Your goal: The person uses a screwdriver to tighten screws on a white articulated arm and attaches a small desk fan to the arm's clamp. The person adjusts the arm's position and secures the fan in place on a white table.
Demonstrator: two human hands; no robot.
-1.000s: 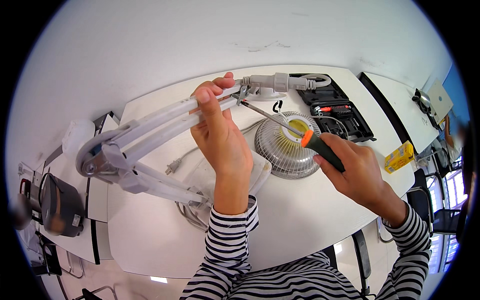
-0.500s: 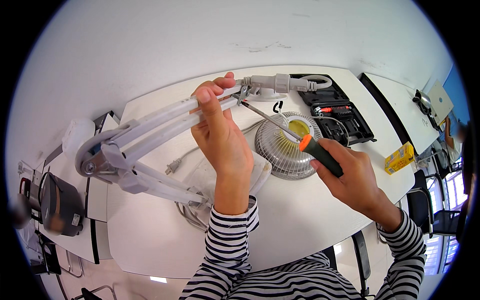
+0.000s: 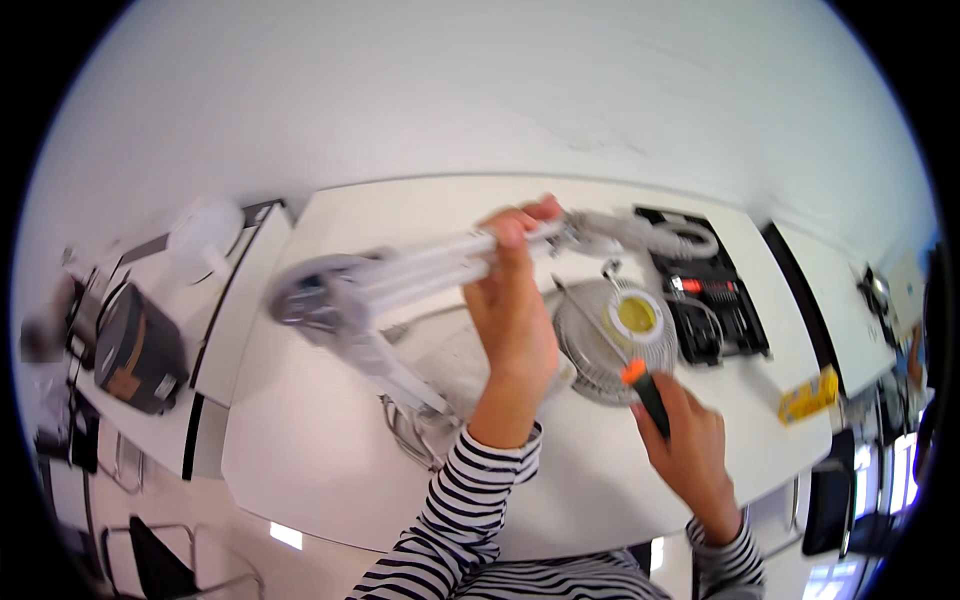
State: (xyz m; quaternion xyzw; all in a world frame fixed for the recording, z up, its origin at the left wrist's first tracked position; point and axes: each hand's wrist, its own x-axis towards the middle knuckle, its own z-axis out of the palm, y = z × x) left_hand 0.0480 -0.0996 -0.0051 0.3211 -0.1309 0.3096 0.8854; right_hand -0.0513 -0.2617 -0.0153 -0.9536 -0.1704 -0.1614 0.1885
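Gripping the white lamp arm with the left hand, fingers curled tightly around its paired bars, up and to the left of the caged lamp head; holding the screwdriver by its dark handle in the right hand, fingers wrapped around it, low and to the right of the caged lamp head, with the shaft slanting across in front of it; blurred, yet showing the tip apart from the arm's end.

Could drop the screwdriver onto the lamp head's wires, through a loosened right grasp; could scrape those wires, through a careless sweep of the tip; could let the arm fold or fall toward the lamp head, through a slackening left grasp; could pinch the left fingers, through closing bars; could strain the grey cable connector, above the lamp head, through jerking the arm.

Counting two hands, one lamp arm, one screwdriver, one caged lamp head and one connector; just right of the lamp head, one open black tool case; farther right, one yellow carton; well left, one dark grey appliance; beneath the lamp head, one white bench.
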